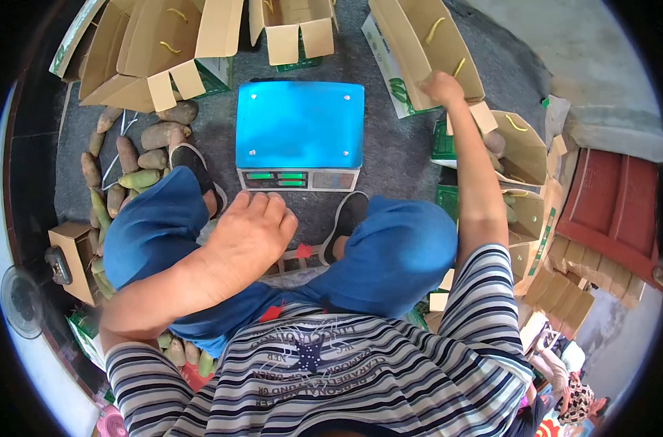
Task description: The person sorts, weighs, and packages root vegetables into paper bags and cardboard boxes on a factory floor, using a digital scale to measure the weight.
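My right hand (442, 90) reaches forward, its fingers bent over the near end of an open cardboard box (411, 52) with green printing and yellow cord handles. The underside of its grip is hidden. My left hand (253, 227) hangs above my lap, back upward, with fingers curled in; nothing shows sticking out of it. Just beyond the left hand stands a scale with a blue platform (299, 125) and lit green displays (276, 179) facing me. The platform carries nothing.
Long brown roots (127, 154) and green radishes (139, 180) lie on the left floor. More open boxes stand at the far left (160, 44), far middle (291, 36) and right (524, 146). A red wooden piece (612, 211) is at right. People (557, 371) appear behind, lower right.
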Demonstrator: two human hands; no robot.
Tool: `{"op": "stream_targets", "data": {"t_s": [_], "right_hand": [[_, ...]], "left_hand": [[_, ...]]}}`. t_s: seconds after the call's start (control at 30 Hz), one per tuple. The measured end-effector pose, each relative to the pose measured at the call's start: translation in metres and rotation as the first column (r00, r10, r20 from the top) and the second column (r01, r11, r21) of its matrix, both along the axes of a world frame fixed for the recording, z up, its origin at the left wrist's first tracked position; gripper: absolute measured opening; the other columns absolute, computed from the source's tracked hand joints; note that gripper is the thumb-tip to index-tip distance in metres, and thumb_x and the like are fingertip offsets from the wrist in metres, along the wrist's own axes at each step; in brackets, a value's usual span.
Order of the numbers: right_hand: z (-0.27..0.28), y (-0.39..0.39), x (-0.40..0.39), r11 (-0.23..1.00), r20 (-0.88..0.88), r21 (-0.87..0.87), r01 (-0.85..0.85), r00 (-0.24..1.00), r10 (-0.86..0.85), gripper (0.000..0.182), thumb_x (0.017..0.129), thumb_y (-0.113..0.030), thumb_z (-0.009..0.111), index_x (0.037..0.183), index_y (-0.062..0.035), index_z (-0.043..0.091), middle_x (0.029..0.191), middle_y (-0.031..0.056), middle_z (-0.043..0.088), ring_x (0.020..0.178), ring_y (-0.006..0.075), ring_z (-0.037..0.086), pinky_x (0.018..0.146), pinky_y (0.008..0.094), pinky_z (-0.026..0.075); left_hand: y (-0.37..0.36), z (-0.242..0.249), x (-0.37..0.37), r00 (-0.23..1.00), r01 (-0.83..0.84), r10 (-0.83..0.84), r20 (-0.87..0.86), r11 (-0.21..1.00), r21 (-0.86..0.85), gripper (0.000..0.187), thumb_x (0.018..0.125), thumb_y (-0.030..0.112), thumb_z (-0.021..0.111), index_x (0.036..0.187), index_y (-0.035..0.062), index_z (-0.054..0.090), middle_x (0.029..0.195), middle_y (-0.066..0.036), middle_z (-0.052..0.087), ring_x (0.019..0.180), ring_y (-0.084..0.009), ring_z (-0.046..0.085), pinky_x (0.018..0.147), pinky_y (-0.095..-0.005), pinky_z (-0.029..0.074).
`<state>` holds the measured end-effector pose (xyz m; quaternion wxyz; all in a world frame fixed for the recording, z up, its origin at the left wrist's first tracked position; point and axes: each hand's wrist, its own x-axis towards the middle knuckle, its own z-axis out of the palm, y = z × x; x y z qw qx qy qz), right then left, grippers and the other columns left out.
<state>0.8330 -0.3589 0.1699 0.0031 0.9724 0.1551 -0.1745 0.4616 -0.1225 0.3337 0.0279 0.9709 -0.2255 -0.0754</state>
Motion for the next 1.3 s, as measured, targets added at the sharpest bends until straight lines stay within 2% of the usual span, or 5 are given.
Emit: {"op": "stream_targets", "data": {"t_s": [0.33,0.47,0.6,0.97,1.3], "right_hand": [[-0.015,-0.018,-0.021,0.966,0.223,0.219,0.139,0.956,-0.188,0.048,0.078,-0.050,0.055,0.093,-0.0056,0.065,0.089,0.0193,0.065,0.088,0.0365,0.061,0.077,0.0441,0.047],[0.034,-0.036,-0.078,0.821,0.409,0.567,-0.067,0.888,-0.210,0.041,0.082,-0.041,0.059,0.100,-0.0048,0.064,0.092,0.0203,0.064,0.088,0.0358,0.062,0.077,0.0398,0.047],[0.116,-0.034,-0.155,0.645,0.379,0.741,-0.187,0.909,-0.172,0.027,0.086,-0.021,0.061,0.096,0.0037,0.062,0.089,0.0137,0.065,0.081,0.0188,0.061,0.074,0.0300,0.046],[0.100,0.024,-0.176,0.611,0.252,0.420,-0.671,0.733,0.631,0.017,0.081,-0.018,0.063,0.080,-0.0007,0.060,0.073,0.0133,0.055,0.070,0.0308,0.055,0.064,0.0366,0.044],[0.099,0.054,-0.172,0.730,-0.151,0.341,-0.592,0.732,0.664,0.035,0.078,-0.017,0.066,0.109,-0.0052,0.058,0.102,0.0143,0.060,0.092,0.0307,0.059,0.078,0.0367,0.047]], "left_hand": [[0.007,-0.009,-0.010,0.999,-0.017,0.014,0.032,0.995,0.098,0.027,0.069,0.016,0.059,0.092,0.0041,0.055,0.086,-0.009,0.052,0.081,-0.0222,0.053,0.074,-0.0329,0.041],[0.011,-0.007,-0.015,1.000,-0.006,0.007,-0.027,0.998,0.061,0.023,0.067,0.012,0.058,0.088,0.0030,0.054,0.086,-0.009,0.052,0.081,-0.0211,0.053,0.073,-0.0315,0.040],[0.011,-0.005,-0.016,1.000,0.022,-0.021,-0.023,0.999,0.037,0.020,0.067,0.012,0.058,0.084,0.0024,0.054,0.084,-0.009,0.052,0.080,-0.0211,0.053,0.071,-0.0311,0.039],[-0.003,-0.056,-0.014,0.999,-0.021,0.023,0.048,0.999,-0.032,0.014,0.072,0.015,0.057,0.082,0.0055,0.060,0.079,-0.009,0.058,0.077,-0.0227,0.057,0.065,-0.0346,0.040],[0.002,-0.052,-0.005,0.999,-0.037,0.038,-0.016,0.997,0.068,0.020,0.072,0.017,0.062,0.088,0.0070,0.064,0.084,-0.008,0.062,0.079,-0.0235,0.062,0.065,-0.0370,0.042]]}}
